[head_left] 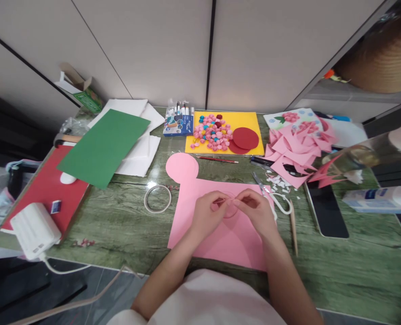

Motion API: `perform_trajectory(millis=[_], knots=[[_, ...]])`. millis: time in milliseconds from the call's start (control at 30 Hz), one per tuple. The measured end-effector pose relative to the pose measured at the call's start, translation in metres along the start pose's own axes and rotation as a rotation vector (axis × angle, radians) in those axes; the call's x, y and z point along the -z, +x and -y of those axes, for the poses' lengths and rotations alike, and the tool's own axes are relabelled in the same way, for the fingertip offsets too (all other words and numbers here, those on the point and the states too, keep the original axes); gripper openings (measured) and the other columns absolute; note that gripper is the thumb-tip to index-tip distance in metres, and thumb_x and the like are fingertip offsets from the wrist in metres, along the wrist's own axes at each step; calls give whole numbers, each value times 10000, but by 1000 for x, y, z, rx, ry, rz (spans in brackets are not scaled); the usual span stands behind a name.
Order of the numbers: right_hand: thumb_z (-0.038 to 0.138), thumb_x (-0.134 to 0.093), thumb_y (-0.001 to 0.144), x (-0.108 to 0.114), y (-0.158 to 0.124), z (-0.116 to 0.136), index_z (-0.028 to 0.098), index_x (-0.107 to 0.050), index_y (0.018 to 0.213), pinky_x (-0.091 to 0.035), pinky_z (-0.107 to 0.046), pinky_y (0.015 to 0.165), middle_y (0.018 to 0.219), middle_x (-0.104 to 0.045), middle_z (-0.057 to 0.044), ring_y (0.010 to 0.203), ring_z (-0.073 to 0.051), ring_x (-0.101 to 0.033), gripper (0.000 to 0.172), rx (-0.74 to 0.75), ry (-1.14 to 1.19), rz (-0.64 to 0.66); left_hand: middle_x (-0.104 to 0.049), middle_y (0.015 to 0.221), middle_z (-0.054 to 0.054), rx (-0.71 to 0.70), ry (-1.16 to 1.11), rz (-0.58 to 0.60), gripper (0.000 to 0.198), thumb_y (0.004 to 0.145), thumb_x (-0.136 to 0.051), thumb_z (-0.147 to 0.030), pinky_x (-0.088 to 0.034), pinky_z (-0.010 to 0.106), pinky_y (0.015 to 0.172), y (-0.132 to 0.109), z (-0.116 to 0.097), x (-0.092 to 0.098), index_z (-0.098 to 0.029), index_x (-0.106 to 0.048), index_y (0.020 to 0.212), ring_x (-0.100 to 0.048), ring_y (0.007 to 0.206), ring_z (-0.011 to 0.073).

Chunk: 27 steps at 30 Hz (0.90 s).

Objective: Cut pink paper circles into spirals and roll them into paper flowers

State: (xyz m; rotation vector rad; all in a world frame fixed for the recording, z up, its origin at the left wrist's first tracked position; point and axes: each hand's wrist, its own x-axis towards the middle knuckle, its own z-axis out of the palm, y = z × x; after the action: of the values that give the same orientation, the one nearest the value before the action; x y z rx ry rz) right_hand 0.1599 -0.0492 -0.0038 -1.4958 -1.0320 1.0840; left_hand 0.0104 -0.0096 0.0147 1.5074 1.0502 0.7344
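My left hand (210, 210) and my right hand (253, 208) meet over a pink paper sheet (217, 243), fingertips pinched together. Between them is a piece of pink paper (230, 211), thin and curved; the fingers hide part of it, and its exact shape blurs into the sheet below. Pink paper circles (182, 167) lie stacked at the sheet's upper left corner. Close to my right hand are white-handled scissors (282, 203), partly over the sheet's edge. A roll of tape (157, 198) lies to the left of the sheet.
Small rolled paper balls (212, 133) and red circles (245, 138) lie on a yellow sheet (226, 115). Pink paper offcuts (295, 146) pile up at right, near a phone (327, 210), a wooden stick (293, 230) and a bottle (383, 199). Green paper (104, 146) and a white charger (35, 230) are left.
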Motion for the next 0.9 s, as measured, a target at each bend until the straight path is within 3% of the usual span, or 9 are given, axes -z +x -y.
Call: perform_trajectory(millis=[700,900], knots=[[306,-721,642,1,1,-7,191,-591,635,-398,-238,543,620,-556,12,588,-120,-497,174,-34,15,-5,-670,833,44,45,-189,99,137,772,-563,-256,-459,246,741,1,2,1,-149,-643,804,-604,805,146],[291,-732,640,0,1,-10,219,-677,785,-454,-262,626,735,-632,-8,680,-141,-575,171,-92,120,1,-669,848,54,23,-264,114,186,773,-580,-309,-460,256,754,2,4,1,-144,-646,828,-609,819,152]])
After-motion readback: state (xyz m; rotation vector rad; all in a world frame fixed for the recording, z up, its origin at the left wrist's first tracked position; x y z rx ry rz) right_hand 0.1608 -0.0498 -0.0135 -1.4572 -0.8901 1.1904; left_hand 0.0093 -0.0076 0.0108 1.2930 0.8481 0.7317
